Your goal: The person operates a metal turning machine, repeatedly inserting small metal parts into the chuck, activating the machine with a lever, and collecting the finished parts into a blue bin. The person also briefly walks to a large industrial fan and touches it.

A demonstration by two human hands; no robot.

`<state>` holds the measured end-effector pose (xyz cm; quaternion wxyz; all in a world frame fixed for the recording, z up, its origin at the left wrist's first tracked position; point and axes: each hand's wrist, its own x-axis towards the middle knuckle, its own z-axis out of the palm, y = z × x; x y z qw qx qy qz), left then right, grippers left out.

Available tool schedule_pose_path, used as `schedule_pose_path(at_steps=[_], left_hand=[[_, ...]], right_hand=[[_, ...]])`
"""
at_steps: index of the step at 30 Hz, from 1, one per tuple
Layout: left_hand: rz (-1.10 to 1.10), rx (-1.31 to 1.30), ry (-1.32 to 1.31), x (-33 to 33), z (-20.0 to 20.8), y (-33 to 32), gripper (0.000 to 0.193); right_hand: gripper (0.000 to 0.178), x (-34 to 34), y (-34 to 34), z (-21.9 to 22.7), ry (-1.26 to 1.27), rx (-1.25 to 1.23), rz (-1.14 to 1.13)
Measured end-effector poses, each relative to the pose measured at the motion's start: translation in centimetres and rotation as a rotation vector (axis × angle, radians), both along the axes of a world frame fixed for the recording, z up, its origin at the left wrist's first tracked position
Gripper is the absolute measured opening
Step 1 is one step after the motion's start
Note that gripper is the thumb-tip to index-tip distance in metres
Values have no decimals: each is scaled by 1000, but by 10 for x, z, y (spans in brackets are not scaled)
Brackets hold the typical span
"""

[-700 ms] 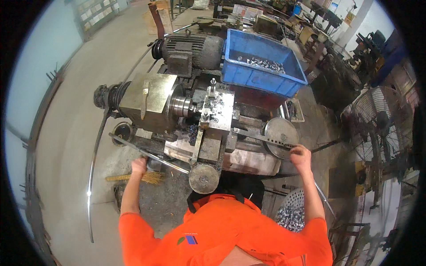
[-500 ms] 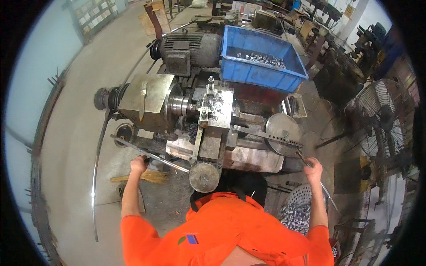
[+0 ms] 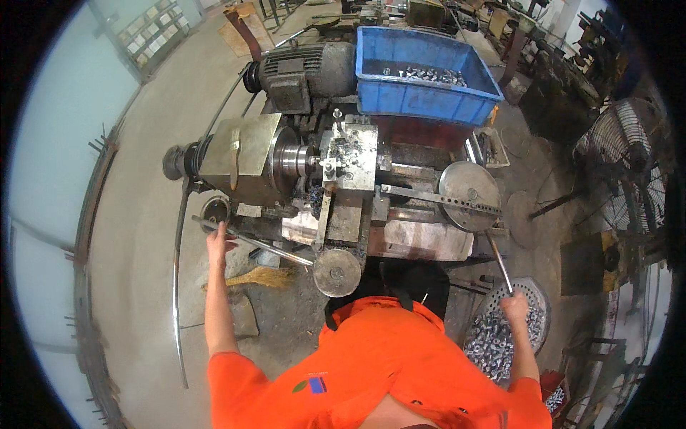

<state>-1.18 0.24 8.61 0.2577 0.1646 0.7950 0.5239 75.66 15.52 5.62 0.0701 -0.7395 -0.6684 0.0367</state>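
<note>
My left hand (image 3: 217, 244) is at the outer end of a long metal bar handle (image 3: 279, 252), its fingers apart and overlapping the bar. The bar runs to a round metal handwheel (image 3: 336, 273) at the front of a small lathe. My right hand (image 3: 514, 307) is closed around a shiny steel lever (image 3: 499, 260), which slants up to a large metal disc (image 3: 469, 196) on the lathe's right side. Between them sits the tool block (image 3: 356, 154), strewn with metal chips, facing the spindle chuck (image 3: 291, 161).
A blue plastic crate (image 3: 429, 100) of small metal parts stands behind the lathe, beside an electric motor (image 3: 307, 69). Below my right hand is a perforated basket (image 3: 537, 293) full of metal pieces. A fan (image 3: 622, 168) stands at right, a straw broom (image 3: 264, 277) lies at left.
My left hand has moved up to the bar's end. My right hand has come down and nearer with the steel lever, which has swung toward me. The whole view has shifted slightly.
</note>
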Motion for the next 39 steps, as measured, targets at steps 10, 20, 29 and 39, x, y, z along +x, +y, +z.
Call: schedule_pose_path(at_steps=[10,20,29,39], left_hand=[[105,-35,-62,20,-5,16,48],[88,-58,-42,12,-10,15,47],[21,-123,-64,10,-3,15,52],[-7,-192,-103,11,-3,18,53]], right_hand=[[30,-60,-49,4,770,-295,-148],[33,-83,-56,26,832,-323,-199],[32,-71,-52,11,728,-328,-50],[49,35,82,27,-203,-129,81]])
